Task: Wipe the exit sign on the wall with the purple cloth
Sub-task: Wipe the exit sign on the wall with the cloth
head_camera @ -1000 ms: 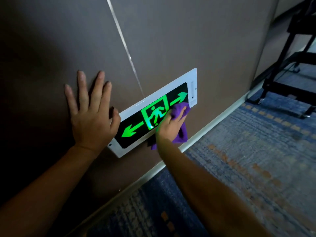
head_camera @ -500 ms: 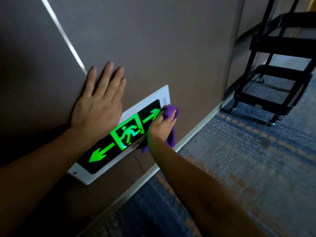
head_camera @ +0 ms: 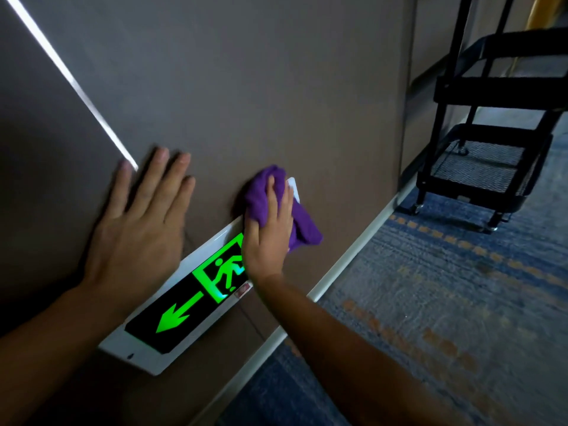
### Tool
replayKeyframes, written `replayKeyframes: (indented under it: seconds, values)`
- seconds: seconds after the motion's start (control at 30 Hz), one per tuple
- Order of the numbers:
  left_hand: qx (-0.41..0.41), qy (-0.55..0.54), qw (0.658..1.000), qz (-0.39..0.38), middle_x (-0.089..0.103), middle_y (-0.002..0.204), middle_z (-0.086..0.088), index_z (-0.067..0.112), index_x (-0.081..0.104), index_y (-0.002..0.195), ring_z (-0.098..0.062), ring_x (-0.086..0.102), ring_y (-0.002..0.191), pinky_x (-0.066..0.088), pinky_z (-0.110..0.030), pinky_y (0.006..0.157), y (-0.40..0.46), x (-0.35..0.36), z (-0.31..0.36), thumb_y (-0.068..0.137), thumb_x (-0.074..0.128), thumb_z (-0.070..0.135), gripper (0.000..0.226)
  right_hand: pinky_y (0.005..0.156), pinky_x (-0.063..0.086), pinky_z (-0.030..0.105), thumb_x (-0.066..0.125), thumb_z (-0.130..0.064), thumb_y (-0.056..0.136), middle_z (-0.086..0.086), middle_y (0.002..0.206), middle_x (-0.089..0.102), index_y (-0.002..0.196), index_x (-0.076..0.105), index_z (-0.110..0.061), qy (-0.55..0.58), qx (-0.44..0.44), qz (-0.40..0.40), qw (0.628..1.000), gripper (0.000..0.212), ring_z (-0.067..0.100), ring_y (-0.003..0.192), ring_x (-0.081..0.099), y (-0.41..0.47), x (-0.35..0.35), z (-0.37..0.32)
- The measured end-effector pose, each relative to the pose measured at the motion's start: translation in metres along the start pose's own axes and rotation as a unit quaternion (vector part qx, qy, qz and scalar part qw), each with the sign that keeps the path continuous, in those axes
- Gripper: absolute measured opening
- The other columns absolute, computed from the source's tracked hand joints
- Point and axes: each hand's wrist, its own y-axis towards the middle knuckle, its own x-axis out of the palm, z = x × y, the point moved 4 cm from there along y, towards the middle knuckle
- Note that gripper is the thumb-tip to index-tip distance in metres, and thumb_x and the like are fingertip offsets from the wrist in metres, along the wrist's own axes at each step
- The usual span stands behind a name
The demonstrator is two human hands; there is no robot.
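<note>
The exit sign (head_camera: 172,315) is a white-framed black panel with a glowing green arrow and running figure, mounted low on the brown wall. My right hand (head_camera: 269,232) presses the bunched purple cloth (head_camera: 261,195) flat over the sign's right end, hiding the right arrow; only a white corner of the frame shows past my fingers. My left hand (head_camera: 141,229) lies flat on the wall just above the sign's left half, fingers spread, holding nothing.
A thin bright metal strip (head_camera: 70,84) runs diagonally across the wall. A white baseboard (head_camera: 347,262) meets blue patterned carpet (head_camera: 445,318). A black wheeled cart (head_camera: 485,124) with mesh shelves stands at the upper right.
My right hand has slid the cloth up and right onto the sign's right end, now covering the right arrow. The view has shifted; my left hand stays flat on the wall.
</note>
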Motion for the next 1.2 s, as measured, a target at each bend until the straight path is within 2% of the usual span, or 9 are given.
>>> replayKeyframes:
  seconds: [0.17, 0.37, 0.53, 0.6, 0.7, 0.87, 0.97, 1.07, 1.2]
  values:
    - [0.0, 0.042, 0.999, 0.007, 0.023, 0.173, -0.019, -0.003, 0.038, 0.158, -0.042, 0.019, 0.161, 0.01, -0.067, 0.128, -0.016, -0.003, -0.004, 0.101, 0.044, 0.013, 0.06, 0.123, 0.019, 0.044, 0.042, -0.031, 0.084, -0.002, 0.166, 0.032, 0.154, 0.04, -0.034, 0.049, 0.009, 0.087, 0.995, 0.069, 0.015, 0.157, 0.018, 0.023, 0.006, 0.005]
    - [-0.013, 0.046, 0.999, -0.015, 0.023, 0.173, -0.018, -0.003, 0.032, 0.16, -0.041, 0.017, 0.161, 0.007, -0.065, 0.129, -0.012, -0.002, -0.002, 0.101, 0.04, 0.02, 0.064, 0.112, 0.041, 0.05, 0.034, -0.042, 0.086, 0.011, 0.142, 0.057, 0.142, 0.051, -0.022, 0.116, 0.28, 0.154, 0.94, 0.062, 0.033, 0.133, 0.053, -0.008, -0.003, 0.077]
    - [-0.024, 0.037, 0.999, -0.026, 0.027, 0.172, -0.017, -0.002, 0.035, 0.16, -0.04, 0.021, 0.16, 0.009, -0.064, 0.13, -0.008, -0.009, 0.001, 0.101, 0.04, 0.021, 0.063, 0.113, 0.038, 0.052, 0.043, -0.027, 0.095, 0.011, 0.144, 0.054, 0.137, 0.056, -0.018, 0.158, 0.411, 0.173, 0.881, 0.045, 0.036, 0.131, 0.052, -0.001, -0.006, 0.069]
    - [-0.027, 0.027, 0.999, -0.033, 0.027, 0.172, -0.018, -0.003, 0.038, 0.158, -0.041, 0.021, 0.16, 0.012, -0.064, 0.129, -0.008, -0.011, 0.001, 0.1, 0.041, 0.02, 0.063, 0.113, 0.038, 0.051, 0.042, -0.03, 0.095, 0.01, 0.14, 0.056, 0.133, 0.059, -0.021, 0.141, 0.377, 0.162, 0.901, 0.043, 0.034, 0.129, 0.052, 0.011, -0.011, 0.048]
    - [-0.053, -0.016, 0.998, -0.017, 0.027, 0.171, -0.022, -0.005, 0.049, 0.15, -0.042, 0.019, 0.16, 0.015, -0.062, 0.129, -0.008, -0.02, -0.006, 0.097, 0.042, 0.018, 0.058, 0.121, 0.03, 0.045, 0.04, -0.039, 0.088, 0.004, 0.156, 0.046, 0.148, 0.048, -0.031, 0.115, 0.26, 0.137, 0.949, 0.061, 0.026, 0.145, 0.04, 0.021, -0.008, 0.02]
    - [-0.084, 0.036, 0.996, -0.008, 0.025, 0.173, -0.014, 0.005, 0.041, 0.158, -0.041, 0.014, 0.162, 0.002, -0.064, 0.129, -0.033, -0.023, -0.022, 0.101, 0.04, 0.018, 0.059, 0.123, 0.023, 0.04, 0.041, -0.041, 0.089, -0.002, 0.167, 0.029, 0.154, 0.039, -0.035, 0.062, 0.083, 0.091, 0.99, 0.065, 0.017, 0.155, 0.023, 0.01, 0.0, 0.027]
    - [-0.083, 0.062, 0.995, 0.008, 0.031, 0.171, -0.014, 0.004, 0.041, 0.158, -0.042, 0.023, 0.159, 0.004, -0.065, 0.129, -0.034, -0.021, -0.018, 0.103, 0.046, 0.016, 0.057, 0.125, 0.023, 0.051, 0.041, -0.041, 0.086, 0.001, 0.165, 0.034, 0.154, 0.038, -0.033, 0.087, 0.12, 0.117, 0.982, 0.068, 0.021, 0.155, 0.026, 0.01, -0.001, 0.033]
    - [-0.09, 0.059, 0.994, 0.019, 0.033, 0.17, -0.014, 0.003, 0.042, 0.157, -0.043, 0.026, 0.158, 0.007, -0.065, 0.128, -0.034, -0.021, -0.017, 0.103, 0.048, 0.013, 0.056, 0.123, 0.025, 0.052, 0.042, -0.034, 0.085, 0.002, 0.163, 0.036, 0.149, 0.036, -0.045, 0.124, 0.137, 0.16, 0.97, 0.065, 0.022, 0.153, 0.029, -0.014, 0.013, 0.019]
    - [-0.093, 0.066, 0.993, 0.015, 0.03, 0.172, -0.012, 0.004, 0.038, 0.159, -0.041, 0.021, 0.16, 0.002, -0.064, 0.13, -0.037, -0.019, -0.019, 0.104, 0.044, 0.012, 0.056, 0.125, 0.007, 0.047, 0.043, -0.023, 0.087, -0.01, 0.171, 0.012, 0.155, 0.025, -0.051, 0.071, 0.119, 0.036, 0.99, 0.075, 0.018, 0.159, 0.007, -0.142, 0.059, -0.009]
